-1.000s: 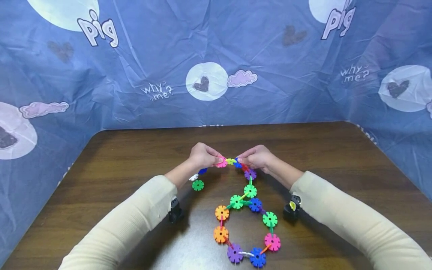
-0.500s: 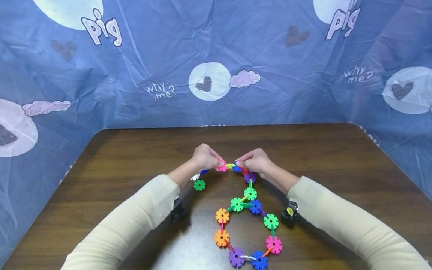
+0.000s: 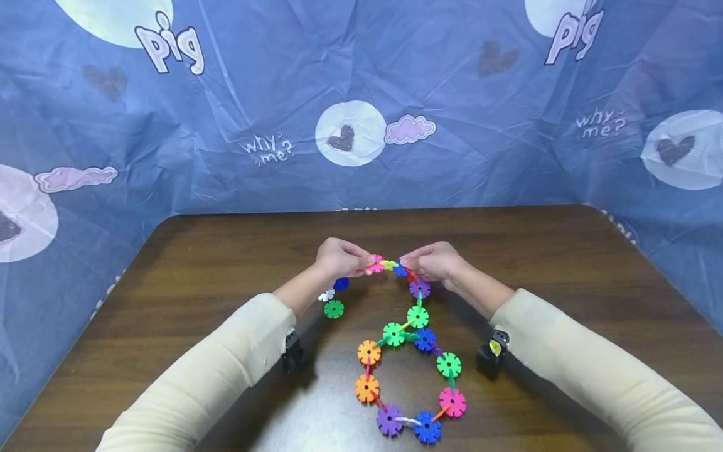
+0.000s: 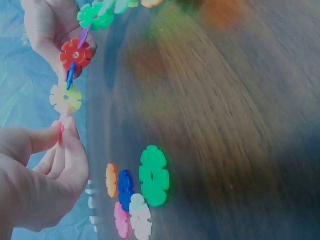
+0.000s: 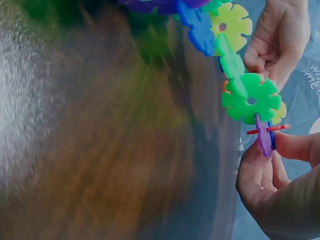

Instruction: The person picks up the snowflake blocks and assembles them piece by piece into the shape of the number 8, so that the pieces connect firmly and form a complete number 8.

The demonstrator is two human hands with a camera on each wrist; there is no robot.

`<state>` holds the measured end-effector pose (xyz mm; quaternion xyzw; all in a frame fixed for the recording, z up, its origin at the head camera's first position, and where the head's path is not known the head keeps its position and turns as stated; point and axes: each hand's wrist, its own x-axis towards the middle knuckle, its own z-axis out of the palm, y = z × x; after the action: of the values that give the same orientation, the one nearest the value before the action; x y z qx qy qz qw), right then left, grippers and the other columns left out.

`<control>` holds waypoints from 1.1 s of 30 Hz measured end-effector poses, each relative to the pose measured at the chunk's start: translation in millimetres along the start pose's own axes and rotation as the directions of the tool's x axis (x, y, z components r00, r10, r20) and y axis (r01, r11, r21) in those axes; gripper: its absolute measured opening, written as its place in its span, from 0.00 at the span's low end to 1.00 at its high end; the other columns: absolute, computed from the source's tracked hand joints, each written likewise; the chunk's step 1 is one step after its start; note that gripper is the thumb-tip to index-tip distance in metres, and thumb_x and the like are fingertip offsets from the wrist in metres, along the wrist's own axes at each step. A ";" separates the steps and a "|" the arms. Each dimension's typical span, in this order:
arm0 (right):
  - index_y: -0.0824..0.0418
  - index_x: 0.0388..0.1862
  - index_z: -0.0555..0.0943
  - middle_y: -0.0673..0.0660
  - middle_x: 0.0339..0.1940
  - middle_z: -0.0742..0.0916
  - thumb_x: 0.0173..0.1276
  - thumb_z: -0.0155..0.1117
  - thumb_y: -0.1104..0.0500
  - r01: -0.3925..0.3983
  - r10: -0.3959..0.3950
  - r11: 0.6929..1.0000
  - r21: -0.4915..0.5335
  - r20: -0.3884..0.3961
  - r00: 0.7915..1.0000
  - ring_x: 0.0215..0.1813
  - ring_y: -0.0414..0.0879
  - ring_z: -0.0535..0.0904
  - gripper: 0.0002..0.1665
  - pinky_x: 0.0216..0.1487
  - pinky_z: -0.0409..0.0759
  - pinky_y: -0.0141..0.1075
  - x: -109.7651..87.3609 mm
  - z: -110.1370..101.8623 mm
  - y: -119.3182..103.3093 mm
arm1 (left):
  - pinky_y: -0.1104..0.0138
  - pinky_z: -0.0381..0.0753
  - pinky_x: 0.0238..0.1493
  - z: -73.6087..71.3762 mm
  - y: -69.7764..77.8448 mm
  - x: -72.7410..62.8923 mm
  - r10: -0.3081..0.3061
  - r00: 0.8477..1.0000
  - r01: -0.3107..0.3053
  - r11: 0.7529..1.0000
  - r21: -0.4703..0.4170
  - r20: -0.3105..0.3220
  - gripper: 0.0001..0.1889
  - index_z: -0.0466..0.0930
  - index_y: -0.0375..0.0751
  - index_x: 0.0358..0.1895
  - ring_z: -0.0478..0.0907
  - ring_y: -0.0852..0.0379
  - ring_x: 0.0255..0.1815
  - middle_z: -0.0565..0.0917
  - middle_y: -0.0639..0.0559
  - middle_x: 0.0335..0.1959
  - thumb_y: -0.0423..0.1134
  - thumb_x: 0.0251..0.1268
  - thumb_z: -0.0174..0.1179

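Observation:
In the head view, my left hand [image 3: 341,258] pinches a pink snowflake disc [image 3: 376,264] at the far end of a chain. My right hand [image 3: 436,261] pinches a blue snowflake disc [image 3: 400,270] beside it. Between them a yellow disc [image 3: 388,265] links the two. From the right hand the chain runs through a red disc [image 3: 411,275] and a purple disc [image 3: 420,289] down to a closed ring, whose near end has a blue disc [image 3: 427,428]. In the left wrist view the pink disc is mostly covered by the fingertips.
Loose discs lie near my left forearm: a green disc [image 3: 334,309], a white disc [image 3: 326,295] and a blue disc [image 3: 341,284]. The left wrist view adds an orange disc [image 4: 111,180] and a pink one [image 4: 121,220]. A printed blue cloth [image 3: 350,63] stands behind the table [image 3: 237,245].
Both hands dip slightly toward me, then rise and move away, carrying the chain's held end. The ring slides a little the same way. Each hand keeps its disc throughout.

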<state>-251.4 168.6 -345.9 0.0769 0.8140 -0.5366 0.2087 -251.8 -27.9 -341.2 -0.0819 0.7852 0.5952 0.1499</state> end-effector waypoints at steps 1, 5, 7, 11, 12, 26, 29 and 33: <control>0.70 0.55 0.80 0.44 0.22 0.83 0.66 0.64 0.60 0.005 -0.005 1.000 -0.008 0.002 1.000 0.25 0.34 0.77 0.21 0.32 0.83 0.26 0.0 -1.4 -1.2 | 0.64 0.86 0.43 0.2 0.4 0.8 -0.007 1.000 0.007 1.000 -0.023 0.012 0.10 0.83 0.24 0.43 0.79 0.66 0.17 0.88 0.40 0.33 0.25 0.57 0.64; 0.67 0.54 0.81 0.53 0.37 0.87 0.67 0.64 0.56 0.076 -0.075 0.990 -0.116 0.011 0.997 0.34 0.38 0.81 0.21 0.44 0.85 0.32 2.5 -3.8 -6.4 | 0.63 0.86 0.45 1.6 1.0 3.6 -0.019 0.999 0.022 0.998 -0.055 0.050 0.11 0.82 0.24 0.45 0.80 0.65 0.19 0.85 0.46 0.26 0.22 0.58 0.62; 0.65 0.53 0.82 0.58 0.47 0.87 0.68 0.63 0.54 0.137 -0.134 0.972 -0.190 0.028 0.991 0.43 0.42 0.82 0.20 0.52 0.83 0.37 5.9 -2.6 -9.5 | 0.62 0.86 0.45 3.1 0.9 4.5 -0.012 0.998 0.015 0.999 -0.045 0.069 0.11 0.82 0.24 0.45 0.80 0.64 0.19 0.86 0.47 0.25 0.22 0.58 0.61; 0.62 0.51 0.84 0.61 0.56 0.84 0.68 0.63 0.52 0.188 -0.172 0.939 -0.289 0.080 0.982 0.57 0.51 0.77 0.19 0.61 0.76 0.43 13.1 1.3 -16.6 | 0.62 0.86 0.46 7.8 1.3 5.6 -0.001 0.995 0.007 0.998 -0.065 0.098 0.11 0.83 0.24 0.45 0.81 0.64 0.20 0.87 0.46 0.24 0.23 0.58 0.62; 0.63 0.51 0.84 0.61 0.56 0.84 0.68 0.63 0.53 0.184 -0.164 0.940 -0.289 0.093 0.982 0.59 0.52 0.76 0.19 0.62 0.74 0.44 14.9 2.0 -17.9 | 0.62 0.86 0.46 8.9 1.6 5.8 -0.001 0.995 0.008 0.997 -0.076 0.102 0.11 0.83 0.24 0.45 0.81 0.64 0.20 0.87 0.46 0.24 0.23 0.58 0.63; 0.67 0.57 0.79 0.63 0.67 0.77 0.67 0.62 0.54 0.066 -0.042 0.969 -0.236 0.103 0.994 0.72 0.56 0.67 0.24 0.74 0.64 0.49 28.2 -3.9 -10.4 | 0.73 0.84 0.34 -41.3 -17.8 -18.4 0.273 0.896 -0.424 0.762 0.490 0.350 0.10 0.86 0.33 0.36 0.84 0.61 0.29 0.89 0.42 0.32 0.30 0.49 0.72; 0.68 0.57 0.79 0.64 0.68 0.75 0.67 0.63 0.53 0.046 -0.029 0.975 -0.217 0.083 0.996 0.72 0.57 0.66 0.25 0.75 0.63 0.51 28.2 -7.0 -7.0 | 0.73 0.84 0.35 -53.2 -24.5 -26.5 0.349 0.799 -0.592 0.598 0.539 0.490 0.12 0.86 0.32 0.36 0.84 0.57 0.31 0.88 0.43 0.31 0.29 0.45 0.74; 0.69 0.58 0.78 0.65 0.68 0.75 0.67 0.63 0.53 0.031 -0.016 0.980 -0.198 0.077 0.997 0.73 0.58 0.65 0.26 0.76 0.62 0.51 27.8 -8.2 -2.8 | 0.72 0.83 0.36 -61.2 -33.8 -31.7 0.399 0.713 -0.701 0.409 0.584 0.576 0.12 0.87 0.34 0.36 0.83 0.57 0.33 0.88 0.46 0.31 0.29 0.43 0.75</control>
<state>-279.6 172.1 -352.6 0.0258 0.8561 -0.4572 0.2395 -220.0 -97.6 -346.3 0.3649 0.9002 0.2170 0.0970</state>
